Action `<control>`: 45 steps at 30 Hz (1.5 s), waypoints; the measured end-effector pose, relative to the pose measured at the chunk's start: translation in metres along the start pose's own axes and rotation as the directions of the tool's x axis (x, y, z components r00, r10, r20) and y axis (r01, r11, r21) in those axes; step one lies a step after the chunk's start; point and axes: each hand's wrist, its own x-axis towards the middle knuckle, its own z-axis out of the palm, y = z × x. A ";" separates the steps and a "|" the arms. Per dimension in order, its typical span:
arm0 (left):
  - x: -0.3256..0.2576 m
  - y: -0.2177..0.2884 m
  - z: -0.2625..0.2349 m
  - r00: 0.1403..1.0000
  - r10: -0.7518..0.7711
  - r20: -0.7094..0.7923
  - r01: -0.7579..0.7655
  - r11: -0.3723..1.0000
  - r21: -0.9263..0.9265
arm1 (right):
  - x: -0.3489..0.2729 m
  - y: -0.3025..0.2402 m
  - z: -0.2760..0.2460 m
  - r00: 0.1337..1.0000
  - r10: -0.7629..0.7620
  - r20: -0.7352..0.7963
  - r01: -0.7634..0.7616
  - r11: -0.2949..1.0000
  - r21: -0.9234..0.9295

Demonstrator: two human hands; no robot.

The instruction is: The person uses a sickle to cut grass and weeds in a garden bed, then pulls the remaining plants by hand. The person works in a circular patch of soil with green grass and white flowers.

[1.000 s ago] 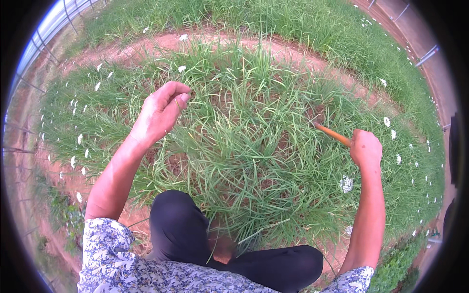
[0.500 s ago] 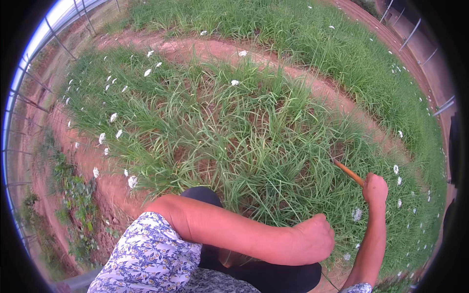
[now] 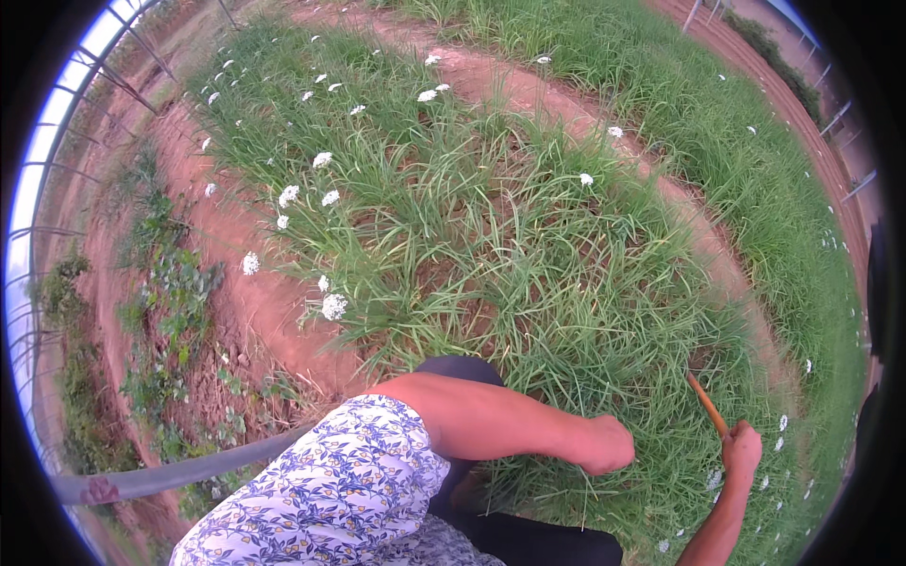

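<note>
My right hand [image 3: 742, 447] is closed around the end of a wooden handle [image 3: 706, 406]. The handle slants away into the grass, and whatever is at its far end is hidden among the blades. My left hand [image 3: 606, 444] is a closed fist, low over the grass-like green plants [image 3: 528, 415] in front of my knees. Its fingers face down and away, so what they hold, if anything, cannot be seen. Long narrow leaves surround both hands, with patches of brown soil between the clumps.
White flower heads [image 3: 333, 307] stand along the bed's left side. A reddish dirt path [image 3: 661, 174] separates this bed from another green one [image 3: 755, 189]. Leafy low plants [image 3: 179, 321] grow at left, near a curved grey pipe [image 3: 189, 478]. My dark-clad knee [image 3: 461, 368] is close to the plants.
The whole view has swung, so the bed sits further right and lower. My left fist has moved off my lap to the plants. My right hand keeps its hold on the wooden handle.
</note>
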 end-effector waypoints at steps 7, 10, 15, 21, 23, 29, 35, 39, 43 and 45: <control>0.016 0.002 0.002 0.987 0.086 -0.133 -0.064 0.985 0.157 | -0.002 -0.001 0.014 1.000 -0.013 -0.018 0.012 1.000 -0.009; 0.016 0.001 0.005 0.980 0.095 -0.176 -0.057 0.977 0.205 | -0.004 -0.003 0.016 1.000 -0.015 -0.012 0.015 1.000 -0.010; 0.009 0.001 -0.003 0.967 0.105 -0.233 -0.047 0.968 0.245 | -0.011 0.000 0.022 1.000 -0.008 -0.006 0.008 1.000 -0.006; 0.006 0.003 -0.016 0.981 0.047 -0.190 0.014 0.951 0.308 | -0.021 -0.001 0.036 0.997 -0.020 0.073 0.024 0.998 -0.065; 0.009 0.004 -0.017 0.990 0.035 -0.137 0.009 0.951 0.311 | -0.022 -0.002 0.041 0.996 -0.015 0.091 0.020 0.998 -0.053; 0.014 0.010 -0.016 0.998 0.016 -0.057 0.004 0.942 0.335 | -0.034 -0.017 0.036 0.992 0.027 0.126 -0.020 0.998 -0.052; -0.001 0.009 -0.025 0.998 0.007 -0.057 0.011 0.950 0.311 | -0.029 -0.010 0.051 0.992 -0.027 0.122 0.031 0.999 -0.031; -0.002 0.016 -0.038 1.000 -0.007 0.003 0.006 0.954 0.298 | -0.033 -0.002 0.059 0.994 -0.002 0.113 0.004 1.000 -0.016; -0.002 0.014 -0.035 1.000 -0.017 -0.012 0.020 0.954 0.299 | -0.037 0.000 0.063 0.995 -0.020 0.094 0.019 1.000 0.014; 0.003 0.010 -0.032 1.000 -0.010 -0.008 0.012 0.958 0.287 | -0.034 0.002 0.065 0.996 -0.031 0.088 0.029 0.999 0.021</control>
